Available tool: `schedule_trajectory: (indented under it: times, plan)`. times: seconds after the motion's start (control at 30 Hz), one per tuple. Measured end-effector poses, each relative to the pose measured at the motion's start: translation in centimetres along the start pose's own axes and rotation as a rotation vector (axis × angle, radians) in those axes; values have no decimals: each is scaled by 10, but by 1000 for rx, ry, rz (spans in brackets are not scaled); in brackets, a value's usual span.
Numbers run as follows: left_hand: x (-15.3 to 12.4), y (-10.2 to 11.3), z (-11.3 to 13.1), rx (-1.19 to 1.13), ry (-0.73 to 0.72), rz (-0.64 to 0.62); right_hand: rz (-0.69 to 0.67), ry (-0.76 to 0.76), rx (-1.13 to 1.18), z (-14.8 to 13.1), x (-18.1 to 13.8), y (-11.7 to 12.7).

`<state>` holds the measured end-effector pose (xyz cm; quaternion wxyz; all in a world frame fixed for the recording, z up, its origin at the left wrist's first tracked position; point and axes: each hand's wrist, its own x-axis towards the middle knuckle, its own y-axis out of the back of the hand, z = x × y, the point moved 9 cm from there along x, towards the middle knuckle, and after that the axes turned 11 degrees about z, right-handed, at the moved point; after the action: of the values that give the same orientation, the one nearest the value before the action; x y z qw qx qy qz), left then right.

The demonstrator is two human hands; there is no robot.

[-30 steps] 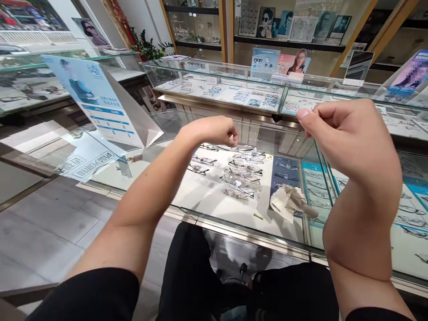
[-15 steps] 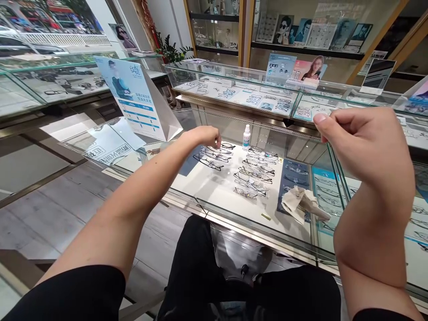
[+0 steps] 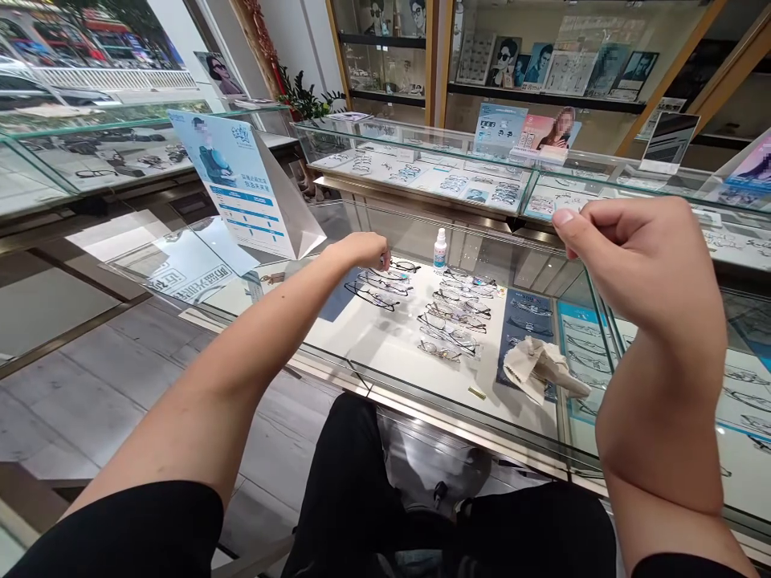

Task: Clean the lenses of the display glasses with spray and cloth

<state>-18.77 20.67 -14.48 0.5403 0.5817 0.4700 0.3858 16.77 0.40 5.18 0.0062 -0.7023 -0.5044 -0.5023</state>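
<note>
My left hand [image 3: 369, 250] is stretched over the glass counter, wrist bent and fingers curled down into a loose fist. Nothing shows in it. Just past its fingertips lies the farthest pair of eyeglasses [image 3: 405, 266] in the left column; whether they touch is not clear. My right hand [image 3: 647, 257] is raised high at the right, wrist bent, thumb beside curled fingers. I see nothing in it, and its palm side is partly hidden. Between the hands are a small white spray bottle [image 3: 440, 250], a second column of eyeglasses [image 3: 454, 311] and a crumpled beige cloth [image 3: 539, 368].
A blue-and-white tent sign [image 3: 232, 185] stands on the counter at the left. A small yellow-green item [image 3: 477, 392] lies near the front edge. Behind runs another glass showcase [image 3: 415, 144] with eyewear. My black-clad legs [image 3: 343, 482] are close under the counter's front.
The view has tilted and shifted slightly, so both hands appear a little farther left. Their curled poses are the same, and the things on the counter have stayed in place.
</note>
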Motion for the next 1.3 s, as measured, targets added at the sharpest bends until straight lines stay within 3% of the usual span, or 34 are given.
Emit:
schedule_trajectory:
  times: [0.23,0.4,0.6,0.77,0.83,0.93,1.03,1.13,1.3]
  plan:
    - [20,4,9,49,-12,109,25,106,108,-2,0,1]
    - [25,8,14,72,-4,136,23,86,145,0,0,0]
    - [4,53,-15,-36,50,291,69,112,180,0,-1,1]
    - [-32,95,-15,-516,1,382,129,200,219,-17,-9,12]
    - [-46,108,3,-761,-54,405,243,233,259,-26,-12,25]
    - [-58,121,48,-1122,-189,430,384,260,358,-28,-14,32]
    - [-58,123,99,-1442,-290,474,322,185,401,-4,-7,3]
    - [-43,109,148,-1752,-310,455,268,-6,344,49,-8,-37]
    - [-11,83,214,-1943,-338,400,84,-289,432,125,-31,-96]
